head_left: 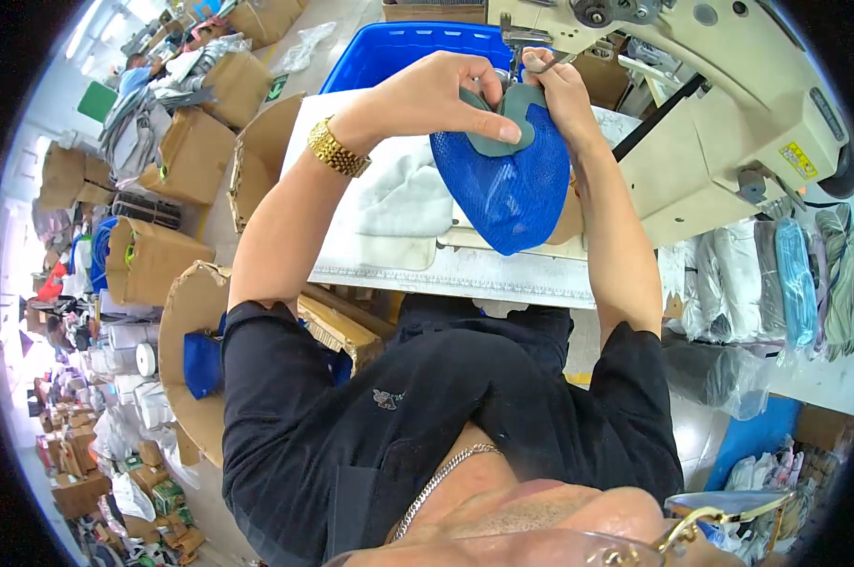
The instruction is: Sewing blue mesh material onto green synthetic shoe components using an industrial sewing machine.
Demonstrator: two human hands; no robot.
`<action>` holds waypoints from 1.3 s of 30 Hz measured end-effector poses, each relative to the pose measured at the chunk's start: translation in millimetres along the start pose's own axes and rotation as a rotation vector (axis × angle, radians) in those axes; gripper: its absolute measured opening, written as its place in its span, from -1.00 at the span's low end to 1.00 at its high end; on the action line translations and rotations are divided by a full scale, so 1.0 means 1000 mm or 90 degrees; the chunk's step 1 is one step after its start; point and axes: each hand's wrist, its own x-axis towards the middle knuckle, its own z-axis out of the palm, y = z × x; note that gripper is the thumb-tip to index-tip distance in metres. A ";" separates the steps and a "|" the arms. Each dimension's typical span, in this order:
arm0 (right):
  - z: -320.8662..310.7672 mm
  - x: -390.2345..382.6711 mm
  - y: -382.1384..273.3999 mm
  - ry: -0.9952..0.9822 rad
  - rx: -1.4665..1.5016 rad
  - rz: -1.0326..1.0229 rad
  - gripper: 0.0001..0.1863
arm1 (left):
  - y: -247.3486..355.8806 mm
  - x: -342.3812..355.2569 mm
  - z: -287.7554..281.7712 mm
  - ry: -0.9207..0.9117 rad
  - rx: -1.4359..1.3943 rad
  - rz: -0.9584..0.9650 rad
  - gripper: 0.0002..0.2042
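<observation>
A blue mesh piece that looks like a shoe upper (507, 200), with a grey-green patch (491, 147) at its top, hangs pointed end down in front of the sewing machine (710, 85). My left hand (416, 99) pinches the patch, its thumb lying across the front and its fingers behind. Closed beside the needle area (525, 38), my right hand (567, 102) grips the piece's upper right edge. A thin dark metal part shows at the right fingertips; whether I hold it or it belongs to the machine, I cannot tell.
A blue plastic crate (370, 49) stands behind the white worktable (399, 274). White fabric (403, 194) lies left of the piece. Bundled laces or strips (795, 283) sit at the right. An open cardboard box (193, 378) is by my left elbow, and more cartons (196, 156) line the left.
</observation>
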 end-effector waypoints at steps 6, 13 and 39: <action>-0.018 0.034 0.021 0.007 -0.181 -0.061 -0.69 | -0.015 0.021 -0.001 0.175 0.113 0.013 -0.48; -0.029 -0.073 -0.035 0.159 -0.012 -0.150 -0.76 | -0.022 0.021 0.010 0.317 0.121 0.037 -0.48; 0.006 -0.076 -0.019 0.113 -0.212 -0.237 -0.62 | -0.008 0.000 0.032 0.367 -0.139 0.040 -0.86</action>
